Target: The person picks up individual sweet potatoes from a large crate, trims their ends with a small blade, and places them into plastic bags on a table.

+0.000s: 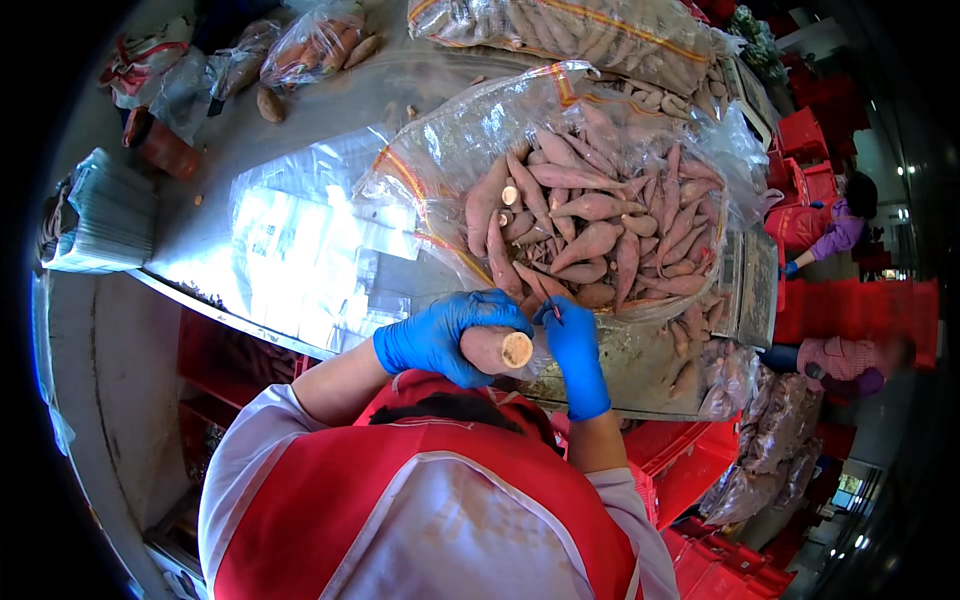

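Observation:
My left hand (457,334), in a blue glove, grips a thick sweet potato (491,349) whose near end is cut flat and shows pale flesh. Close to its right, my right hand (577,352), also gloved in blue, is closed around a small knife (551,299); the thin dark blade points up and to the left, apart from the cut end. Just beyond both hands lies an open clear plastic sack (450,154) with red and yellow stripes, full of sweet potatoes (592,206). A few in it show pale cut ends.
Flat plastic bags (300,247) lie left of the sack. A stack of clear trays (112,214) stands at the far left. A second filled sack (570,37) lies behind, and a metal scale (750,289) is at the right. Red crates (686,457) stand below; two people are farther right.

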Demonstrator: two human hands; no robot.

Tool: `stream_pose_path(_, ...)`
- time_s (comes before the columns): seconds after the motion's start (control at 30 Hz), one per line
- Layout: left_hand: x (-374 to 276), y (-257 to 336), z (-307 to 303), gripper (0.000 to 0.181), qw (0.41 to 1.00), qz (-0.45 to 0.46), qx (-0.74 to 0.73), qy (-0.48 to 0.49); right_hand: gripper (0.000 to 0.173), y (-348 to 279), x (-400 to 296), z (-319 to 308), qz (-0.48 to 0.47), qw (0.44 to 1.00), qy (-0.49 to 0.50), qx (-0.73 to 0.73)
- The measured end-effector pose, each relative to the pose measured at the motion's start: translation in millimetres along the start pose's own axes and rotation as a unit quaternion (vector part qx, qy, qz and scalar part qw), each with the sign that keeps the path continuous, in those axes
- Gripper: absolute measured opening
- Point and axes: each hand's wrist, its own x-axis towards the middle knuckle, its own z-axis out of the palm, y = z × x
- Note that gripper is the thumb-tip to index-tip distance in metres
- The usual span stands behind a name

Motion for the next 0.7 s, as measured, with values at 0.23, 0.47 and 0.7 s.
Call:
stream_pose_path(0.23, -20.9, -35.4, -10.4, 0.059, 0.945, -0.126, 0.299, 0.048, 0.023, -62.3, -8.0, 6.3, 0.084, 0.887, -0.083, 0.446)
stream_pose_path(0.47, -83.7, -96.5, -26.9, 0.064, 0.842, -0.234, 0.462, 0.150, 0.022, -36.9, -1.4, 62.3, 0.141, 0.893, -0.107, 0.414)
stream_pose_path(0.7, -115.2, -91.0, -12.3, 0.066, 0.850, -0.289, 0.375, 0.231, 0.022, -6.4, -20.9, 88.4, -0.046, 0.991, -0.107, -0.062)
